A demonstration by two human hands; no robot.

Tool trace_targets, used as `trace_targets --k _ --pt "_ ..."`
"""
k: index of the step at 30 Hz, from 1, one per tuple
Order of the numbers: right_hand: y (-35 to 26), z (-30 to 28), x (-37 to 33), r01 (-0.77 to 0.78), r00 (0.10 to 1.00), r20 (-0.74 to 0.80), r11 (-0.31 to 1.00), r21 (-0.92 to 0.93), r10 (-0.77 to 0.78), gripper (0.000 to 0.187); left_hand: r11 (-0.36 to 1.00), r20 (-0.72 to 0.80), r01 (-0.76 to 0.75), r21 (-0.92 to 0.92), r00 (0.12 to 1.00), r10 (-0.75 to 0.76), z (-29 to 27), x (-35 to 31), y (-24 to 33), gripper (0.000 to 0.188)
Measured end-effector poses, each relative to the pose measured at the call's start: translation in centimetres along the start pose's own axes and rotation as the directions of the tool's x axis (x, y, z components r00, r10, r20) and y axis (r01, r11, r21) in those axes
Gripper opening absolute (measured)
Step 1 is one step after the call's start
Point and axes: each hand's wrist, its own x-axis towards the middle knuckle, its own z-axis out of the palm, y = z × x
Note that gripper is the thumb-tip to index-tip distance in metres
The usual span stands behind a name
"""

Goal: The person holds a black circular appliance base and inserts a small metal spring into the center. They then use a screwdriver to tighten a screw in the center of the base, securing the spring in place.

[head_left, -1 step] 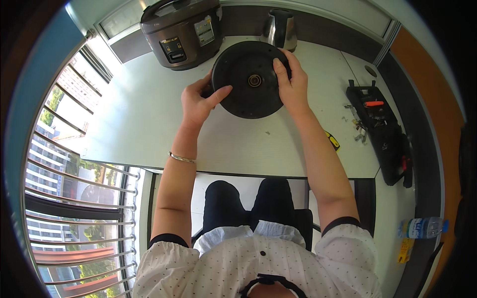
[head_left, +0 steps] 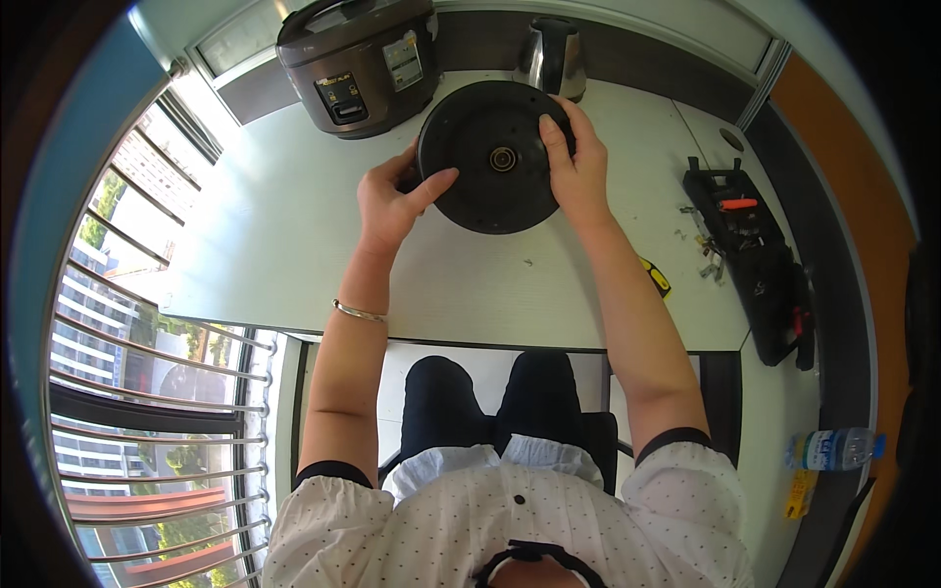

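Observation:
Between my two hands I hold a round black base [head_left: 480, 201], raised above the table with its flat face toward me. Concentric brass-coloured rings sit at its centre, like the connector of an electric kettle, with small holes around them. My left hand [head_left: 395, 199] grips the left edge, its thumb on the face and its other fingers mostly hidden behind. At the right edge my right hand [head_left: 578, 162] is closed, thumb lying on the face and fingers around the rim. What lies behind the base is hidden.
A brown-grey rice cooker [head_left: 363, 73] and a steel kettle [head_left: 551, 61] stand at the back of the white table [head_left: 284, 225]. An opened black tool case [head_left: 745, 245] with loose bits lies right. A yellow-black tool [head_left: 655, 277] is by my right forearm. A water bottle [head_left: 833, 450] lies lower right.

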Motion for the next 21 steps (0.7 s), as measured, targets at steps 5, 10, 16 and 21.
trace_targets --k 5,10,16,21 --pt "-0.44 0.10 -0.51 -0.060 0.997 -0.035 0.997 0.058 0.062 0.034 0.998 -0.012 0.052 -0.041 0.999 -0.053 0.16 -0.05 0.39 0.060" --pt "-0.15 0.16 -0.90 -0.030 0.997 -0.075 0.998 0.063 0.035 0.033 0.994 -0.025 0.076 -0.073 0.997 -0.078 0.39 0.01 0.24 0.062" --pt "-0.04 0.25 -0.99 -0.055 0.994 -0.094 0.995 0.084 0.063 0.032 0.994 -0.037 0.083 -0.066 0.996 -0.085 0.45 0.05 0.20 0.062" --pt "-0.18 0.30 -1.02 -0.052 0.993 -0.101 0.995 0.086 0.061 0.032 0.998 -0.028 0.032 -0.057 0.999 -0.034 0.58 -0.06 0.45 0.035"
